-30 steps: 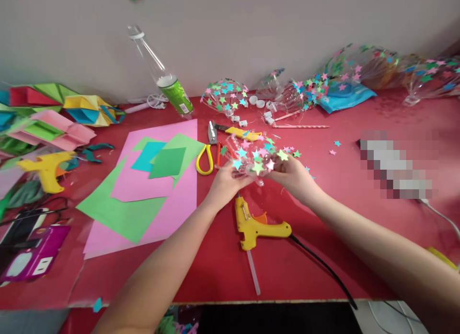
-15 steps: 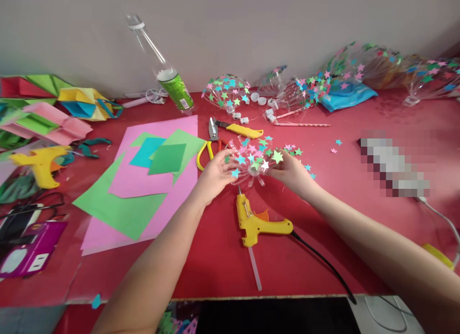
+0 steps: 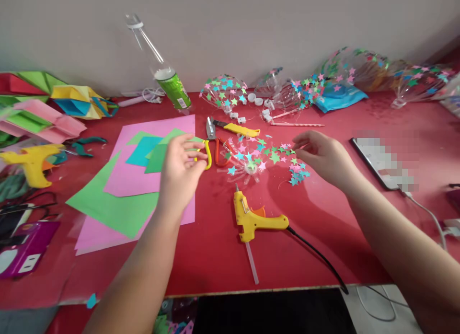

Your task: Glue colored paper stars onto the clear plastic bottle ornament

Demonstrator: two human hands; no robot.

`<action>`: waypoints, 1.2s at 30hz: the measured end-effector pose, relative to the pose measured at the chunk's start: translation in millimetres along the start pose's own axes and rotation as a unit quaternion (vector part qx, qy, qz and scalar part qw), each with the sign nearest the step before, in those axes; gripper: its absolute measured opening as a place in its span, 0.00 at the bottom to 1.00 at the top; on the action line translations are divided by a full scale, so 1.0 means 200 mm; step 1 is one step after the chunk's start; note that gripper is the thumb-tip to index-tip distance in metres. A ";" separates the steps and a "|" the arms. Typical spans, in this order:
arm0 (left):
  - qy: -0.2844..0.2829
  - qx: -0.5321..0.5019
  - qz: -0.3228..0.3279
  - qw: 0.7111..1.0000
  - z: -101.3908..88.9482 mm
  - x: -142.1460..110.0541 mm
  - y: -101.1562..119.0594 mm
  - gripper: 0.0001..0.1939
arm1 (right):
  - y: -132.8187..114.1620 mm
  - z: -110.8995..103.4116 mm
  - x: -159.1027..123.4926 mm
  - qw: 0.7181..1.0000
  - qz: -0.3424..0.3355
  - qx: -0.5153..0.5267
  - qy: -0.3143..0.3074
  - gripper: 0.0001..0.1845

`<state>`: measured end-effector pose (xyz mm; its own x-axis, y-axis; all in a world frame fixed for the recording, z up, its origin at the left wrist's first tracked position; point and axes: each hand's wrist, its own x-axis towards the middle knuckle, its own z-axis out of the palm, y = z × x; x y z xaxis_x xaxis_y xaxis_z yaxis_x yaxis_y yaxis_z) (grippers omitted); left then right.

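Both hands are seen raised over the red desk [image 3: 215,257]. The grip of the left hand [image 3: 181,173] is half open, with the fingers loosely bent, and nothing is seen held in it. This hand is placed above the right edge of the coloured paper sheets [image 3: 122,209], and one yellow handle of the pliers [image 3: 211,128] is partly covered by it. The grip of the right hand [image 3: 325,156] is also partly open; the thumb is kept apart from the bent fingers, and no thing can be seen between them.

Between the two hands, the clear plastic flower [image 3: 251,168] is laid on the desk, touched by neither of them. Its thin strips are spread around the middle, and they are decorated with small stars. More paper stars [image 3: 299,174] are gathered just to the right, near the right hand.

On the near side of the flower, a yellow glue gun [image 3: 247,219] is laid with its tip pointed to the far side. On the far side, a yellow cutter [image 3: 242,130] is placed beside the pliers.
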<state>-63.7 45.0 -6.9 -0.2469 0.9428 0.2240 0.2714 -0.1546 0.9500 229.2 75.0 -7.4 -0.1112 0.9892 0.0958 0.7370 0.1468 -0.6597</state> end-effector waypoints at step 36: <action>-0.319 -0.031 -0.113 0.940 0.16 -0.44 0.09 0.06 | -0.07 0.05 -0.26 0.975 -0.164 0.032 -0.147 0.08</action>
<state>-7.3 -31.4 -17.2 0.3226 0.9357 -0.1430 0.2192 0.0731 0.9729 219.1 21.5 -10.5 -0.5277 0.8438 0.0978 0.5876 0.4457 -0.6753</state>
